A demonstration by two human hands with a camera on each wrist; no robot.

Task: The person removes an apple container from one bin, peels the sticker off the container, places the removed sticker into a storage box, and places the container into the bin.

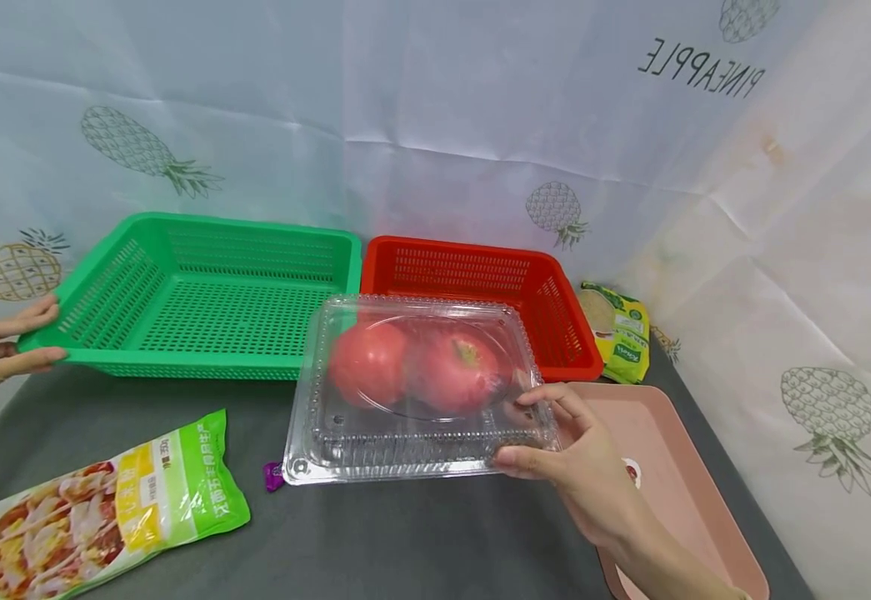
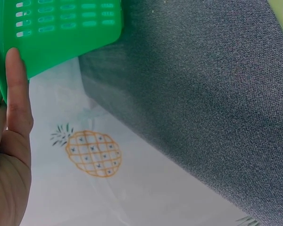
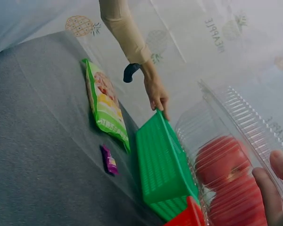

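My left hand (image 1: 3,354) pinches the left rim of a green plastic basket (image 1: 225,364), which has slotted walls and a mesh floor. In the left wrist view, fingers (image 2: 19,94) lie against the slotted basket wall (image 2: 66,47). My right hand (image 1: 581,467) grips the near right corner of a clear plastic clamshell box (image 1: 405,454), thumb at the front edge. Two tomatoes (image 1: 458,372) sit side by side inside it. The box is held up in front of both baskets, tilted toward the head camera, and covers part of the red basket (image 1: 570,350).
A pink tray (image 1: 675,467) lies at the right, partly behind the right forearm. Behind it stands a yellow-green packet (image 1: 623,333). At the front left lies a green and white food bag (image 1: 112,508), with a small purple packet (image 1: 273,476) right of it. A patterned curtain (image 1: 443,100) hangs behind.
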